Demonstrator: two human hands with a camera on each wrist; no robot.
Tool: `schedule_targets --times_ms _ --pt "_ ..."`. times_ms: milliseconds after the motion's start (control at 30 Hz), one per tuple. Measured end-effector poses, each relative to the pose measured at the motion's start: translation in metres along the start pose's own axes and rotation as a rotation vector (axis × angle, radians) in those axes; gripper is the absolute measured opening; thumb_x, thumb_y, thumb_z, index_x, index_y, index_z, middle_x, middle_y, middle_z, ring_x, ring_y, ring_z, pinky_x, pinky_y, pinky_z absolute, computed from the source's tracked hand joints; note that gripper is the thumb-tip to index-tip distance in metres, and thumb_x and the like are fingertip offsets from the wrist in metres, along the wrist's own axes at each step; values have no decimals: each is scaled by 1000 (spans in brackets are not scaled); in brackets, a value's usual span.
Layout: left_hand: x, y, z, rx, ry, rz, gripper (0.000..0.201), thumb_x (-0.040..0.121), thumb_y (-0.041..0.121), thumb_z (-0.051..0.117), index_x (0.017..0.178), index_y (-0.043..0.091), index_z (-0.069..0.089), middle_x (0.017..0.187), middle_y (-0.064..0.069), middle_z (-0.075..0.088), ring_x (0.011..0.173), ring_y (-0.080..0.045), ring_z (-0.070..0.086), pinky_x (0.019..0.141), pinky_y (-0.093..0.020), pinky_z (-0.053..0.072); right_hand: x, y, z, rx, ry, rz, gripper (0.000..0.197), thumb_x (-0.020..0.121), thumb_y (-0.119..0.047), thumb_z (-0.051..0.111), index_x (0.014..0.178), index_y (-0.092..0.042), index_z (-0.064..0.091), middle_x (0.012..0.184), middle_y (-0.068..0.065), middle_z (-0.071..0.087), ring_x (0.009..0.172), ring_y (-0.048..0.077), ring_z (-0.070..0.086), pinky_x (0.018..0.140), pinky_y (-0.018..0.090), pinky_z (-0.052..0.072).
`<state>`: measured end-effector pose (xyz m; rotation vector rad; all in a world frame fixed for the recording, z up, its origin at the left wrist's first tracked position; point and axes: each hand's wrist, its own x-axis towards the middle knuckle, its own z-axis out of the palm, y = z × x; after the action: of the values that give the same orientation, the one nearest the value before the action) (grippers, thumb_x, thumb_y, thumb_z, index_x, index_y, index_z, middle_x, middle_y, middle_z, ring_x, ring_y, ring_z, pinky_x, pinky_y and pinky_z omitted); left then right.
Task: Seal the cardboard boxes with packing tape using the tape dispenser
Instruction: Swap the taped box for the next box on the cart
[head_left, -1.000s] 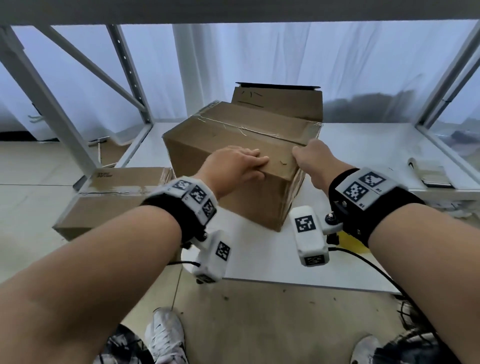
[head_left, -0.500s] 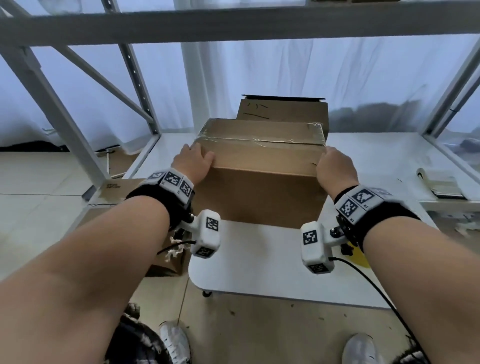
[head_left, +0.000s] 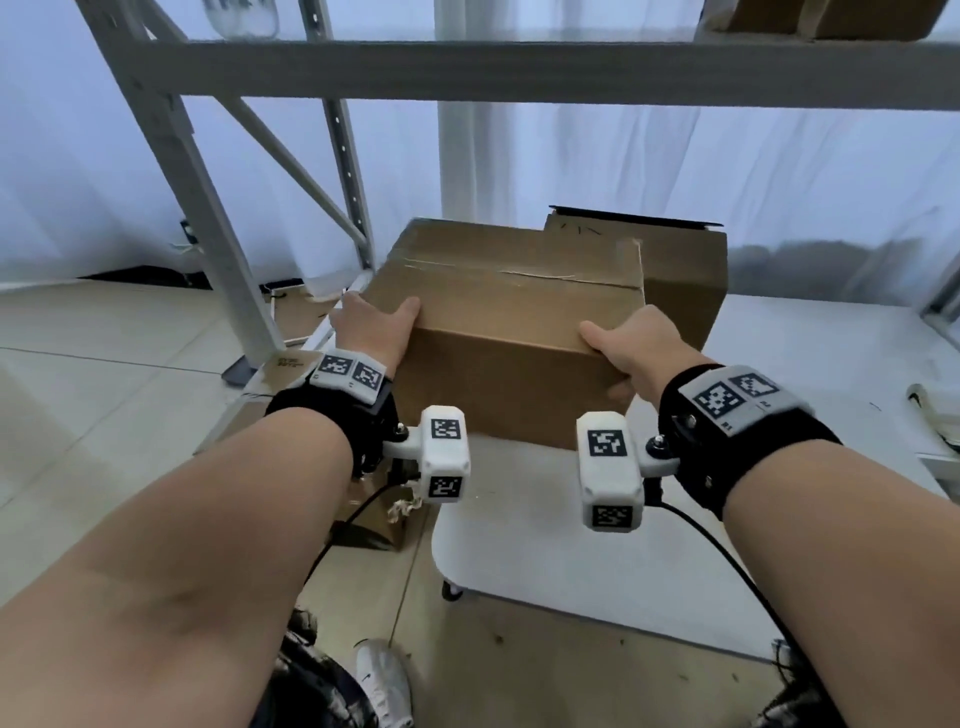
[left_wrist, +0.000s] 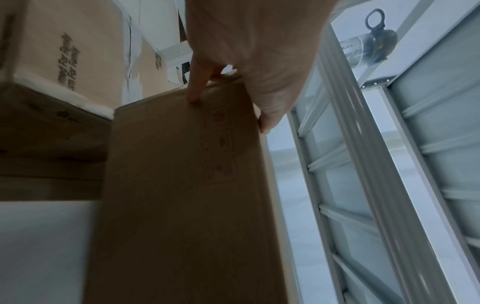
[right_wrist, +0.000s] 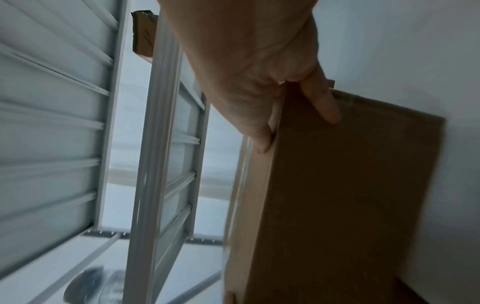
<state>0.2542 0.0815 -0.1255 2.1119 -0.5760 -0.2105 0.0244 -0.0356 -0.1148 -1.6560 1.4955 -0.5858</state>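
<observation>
A: Where is the cardboard box (head_left: 511, 317) at this moment?

B: Raised between both hands over the near part of the white tabletop (head_left: 540, 566). Its top flaps are closed, with a seam line running across the top face. The top tilts toward the camera.

A: Left hand (head_left: 366, 332) grip?

B: Grasping the box at its left end. Head view: thumb lies on the near top edge, palm against the left side. Left wrist view: one finger (left_wrist: 197, 86) pressed flat on the side panel, thumb hooked over the adjoining edge. Faint red printed marks on that panel, not legible.

A: Right hand (head_left: 631, 348) grip?

B: Grasping the box at its right end. Thumb along the near top edge, palm on the right side. Right wrist view: a finger (right_wrist: 324, 102) lies on the dark side panel, thumb on the neighbouring face near the corner.

A: Surroundings?

B: A second cardboard box (head_left: 675, 270) stands just behind and to the right, its black-edged flap up. Another carton (left_wrist: 70, 51), with printed lettering, sits low at left beside the tabletop. Grey metal shelving frame (head_left: 171, 145) rises at left, a crossbeam spans overhead. White curtain (head_left: 675, 171) behind. Both wrist views are motion-blurred.
</observation>
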Motion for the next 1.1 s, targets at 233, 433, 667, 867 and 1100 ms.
schedule_targets --times_ms 233,433,667,867,1100 --pt "39 -30 -47 -93 176 -116 112 71 67 65 147 8 8 147 -21 15 134 -40 28 111 -48 29 10 -55 85 250 -22 -297 73 80 -27 72 139 -12 33 127 9 53 115 29 54 94 48 50" --pt "85 -52 -32 -76 167 -175 112 74 65 64 150 15 -2 150 -20 9 138 -40 23 111 -51 26 62 -78 132 218 -114 -291 37 88 -17 66 118 -18 43 113 4 57 104 25 58 94 45 51" --pt "161 -66 30 -49 157 -77 81 80 64 58 147 41 18 149 -16 5 137 -38 24 114 -42 23 157 -83 185 183 -113 -253 63 90 -18 61 144 -23 29 126 -2 47 106 28 56 88 48 54" --pt "217 -83 77 164 -14 -30 74 80 67 54 145 36 34 151 -18 6 140 -39 18 118 -42 17 205 -56 213 61 -221 -170 58 97 -16 50 150 -25 28 149 0 36 114 28 51 82 49 56" --pt "201 -90 123 399 -202 111 63 93 49 51 148 28 28 157 -17 1 144 -39 4 119 -44 10 208 -49 240 -63 -260 -225 52 97 -21 48 147 -15 35 148 9 38 129 33 44 103 45 44"
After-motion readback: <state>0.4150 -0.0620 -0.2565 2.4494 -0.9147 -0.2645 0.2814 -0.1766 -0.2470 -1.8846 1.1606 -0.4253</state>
